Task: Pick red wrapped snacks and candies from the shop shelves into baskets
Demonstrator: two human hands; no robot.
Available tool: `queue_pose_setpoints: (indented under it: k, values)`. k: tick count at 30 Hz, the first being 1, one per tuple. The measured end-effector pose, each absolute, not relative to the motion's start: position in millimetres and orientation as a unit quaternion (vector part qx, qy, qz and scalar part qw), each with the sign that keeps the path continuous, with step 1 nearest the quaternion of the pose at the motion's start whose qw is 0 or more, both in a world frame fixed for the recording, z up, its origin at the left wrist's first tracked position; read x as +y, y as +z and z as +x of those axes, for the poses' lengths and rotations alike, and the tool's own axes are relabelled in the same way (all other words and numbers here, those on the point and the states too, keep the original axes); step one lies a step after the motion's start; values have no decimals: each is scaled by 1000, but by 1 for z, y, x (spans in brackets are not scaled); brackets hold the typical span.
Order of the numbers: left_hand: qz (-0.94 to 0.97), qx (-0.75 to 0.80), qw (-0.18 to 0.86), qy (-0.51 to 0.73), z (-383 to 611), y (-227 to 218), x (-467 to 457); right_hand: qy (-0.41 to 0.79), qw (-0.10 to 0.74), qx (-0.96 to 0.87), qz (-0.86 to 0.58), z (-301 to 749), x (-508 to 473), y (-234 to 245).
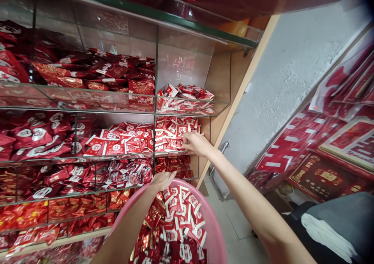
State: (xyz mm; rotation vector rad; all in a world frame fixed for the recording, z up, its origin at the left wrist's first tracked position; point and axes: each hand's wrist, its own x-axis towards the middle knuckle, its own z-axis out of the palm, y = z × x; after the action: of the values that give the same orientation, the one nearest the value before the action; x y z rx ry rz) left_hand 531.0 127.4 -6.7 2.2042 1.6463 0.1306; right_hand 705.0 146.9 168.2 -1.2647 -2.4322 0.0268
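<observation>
A pink basin (217,221) holds many small packets, with red-and-white candy-like packets (181,213) on its far side and dark red and gold ones nearer me. My left hand (161,181) is closed over the basin's far rim; its fingertips are partly hidden. At the shelf in front, my right hand (197,143) reaches into a compartment of red-and-white packets (169,133). Its fingers are curled together against the packets, and whatever is between them is hidden from view.
Glass dividers (156,69) split the shelves into compartments of red packets. A thick glass shelf (163,20) hangs above. Right of the wooden side panel (233,112) is a grey wall (269,84). Red flat packages (286,143) and a grey-covered seat-like object (341,221) stand farther right.
</observation>
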Motion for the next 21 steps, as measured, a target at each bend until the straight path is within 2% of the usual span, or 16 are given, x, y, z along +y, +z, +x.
queue_pose_setpoints:
  k: [5,9,15,21]
  values:
    - [783,592,185,49,532,-7,128,-11,72,-895,-439,690,164,175]
    - [785,588,186,51,532,-8,127,-26,68,-905,-418,690,162,174]
    - [780,589,200,62,531,-8,126,-46,215,-885,-409,708,157,180]
    - [782,588,196,60,532,-7,126,90,373,-835,-395,728,148,192]
